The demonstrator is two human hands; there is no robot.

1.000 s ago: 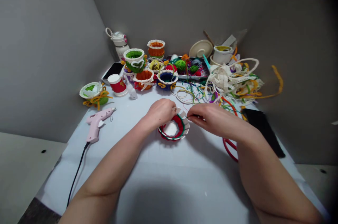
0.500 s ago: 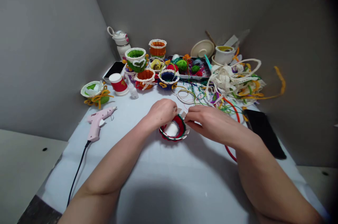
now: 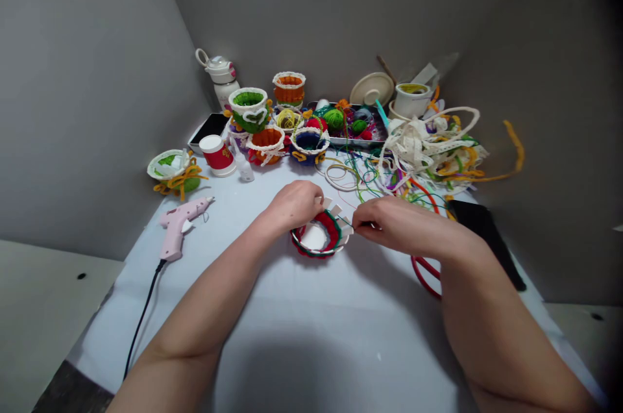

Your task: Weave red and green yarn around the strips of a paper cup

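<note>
A small paper cup woven with red and green yarn [image 3: 331,226] stands on the table in front of me, its white cut strips sticking up round the rim. My left hand [image 3: 299,202] is closed on the cup's far left rim, its fingertips partly hidden behind the knuckles. Just right of the cup, my right hand [image 3: 382,218] pinches a dark green yarn strand [image 3: 344,223] that runs from the strips to its fingertips.
A pink glue gun [image 3: 185,225] with a black cord lies at left. Finished yarn cups [image 3: 267,143], a glue bottle [image 3: 244,169] and a tray of yarn balls [image 3: 348,140] stand at the back. Tangled lace and yarn [image 3: 428,150] and a black phone [image 3: 487,241] are at right.
My right hand has moved a little to the right, away from the cup's rim, drawing out the green yarn. My left hand stays at the rim.
</note>
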